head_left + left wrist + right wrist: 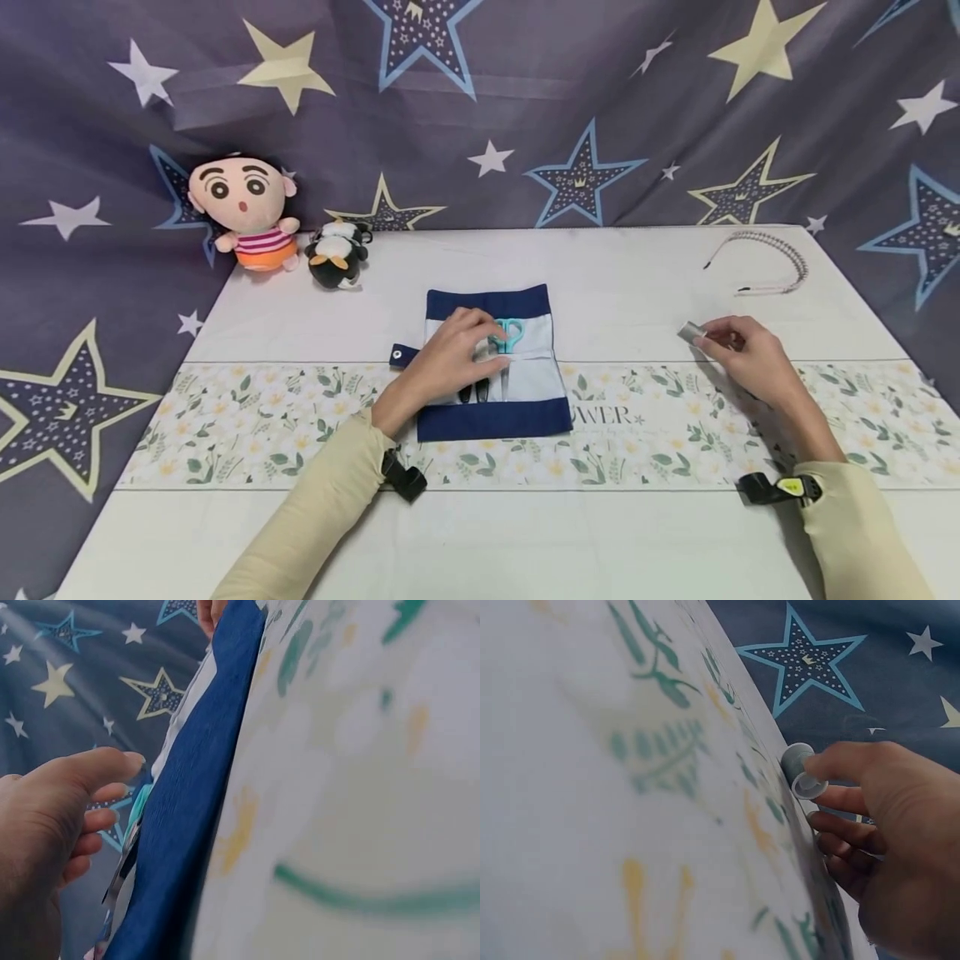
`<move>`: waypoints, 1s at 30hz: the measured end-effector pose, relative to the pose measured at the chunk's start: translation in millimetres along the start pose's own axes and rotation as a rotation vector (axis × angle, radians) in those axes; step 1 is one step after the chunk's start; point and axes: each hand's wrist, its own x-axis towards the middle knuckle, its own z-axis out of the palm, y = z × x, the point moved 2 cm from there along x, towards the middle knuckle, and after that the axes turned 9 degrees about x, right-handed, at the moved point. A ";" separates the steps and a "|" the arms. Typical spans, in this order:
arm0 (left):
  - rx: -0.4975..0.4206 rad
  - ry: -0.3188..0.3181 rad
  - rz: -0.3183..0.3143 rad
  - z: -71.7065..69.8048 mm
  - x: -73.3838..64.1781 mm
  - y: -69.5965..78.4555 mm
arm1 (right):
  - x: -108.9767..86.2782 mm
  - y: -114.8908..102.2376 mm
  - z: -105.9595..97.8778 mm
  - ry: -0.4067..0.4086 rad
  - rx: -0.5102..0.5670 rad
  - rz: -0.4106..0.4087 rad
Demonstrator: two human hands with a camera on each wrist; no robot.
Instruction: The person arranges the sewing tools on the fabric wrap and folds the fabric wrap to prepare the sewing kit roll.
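Right hand (742, 352) pinches a small spool (689, 332), at right; left hand (456, 352), thumb and fingers parted, arches over the blue pouch (495, 420) near scissors (514, 334).

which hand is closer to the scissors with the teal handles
Left. The left hand is over the pouch, right beside the scissors; the right hand is well off to their right, pinching a small grey spool.

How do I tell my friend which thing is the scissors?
On the white table, find the navy-edged pouch lying open near the middle. Inside, by the left hand, are the scissors, set apart by being turquoise-handled, unlike the dark tools nearby.
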 end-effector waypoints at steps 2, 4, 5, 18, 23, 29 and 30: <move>0.006 -0.013 0.012 1.8 0.6 1.5 | -0.6 1.2 2.1 0.014 0.000 0.000; 0.007 -0.025 0.027 4.3 1.9 3.3 | -2.6 3.3 2.3 0.031 -0.012 0.001; 0.007 -0.030 0.033 5.5 2.6 4.2 | -3.9 4.5 2.0 0.039 -0.015 0.006; 0.034 -0.054 0.053 16.7 6.2 11.2 | -8.5 7.8 2.5 0.078 -0.010 0.004; 0.058 -0.041 0.065 15.8 7.1 11.2 | -5.9 6.2 0.7 0.091 -0.010 -0.014; 0.062 -0.014 0.059 10.7 6.5 11.0 | -2.1 0.6 1.4 0.091 0.015 -0.041; 0.061 -0.015 0.059 10.6 6.4 11.0 | -1.8 -0.4 2.4 0.089 0.019 -0.041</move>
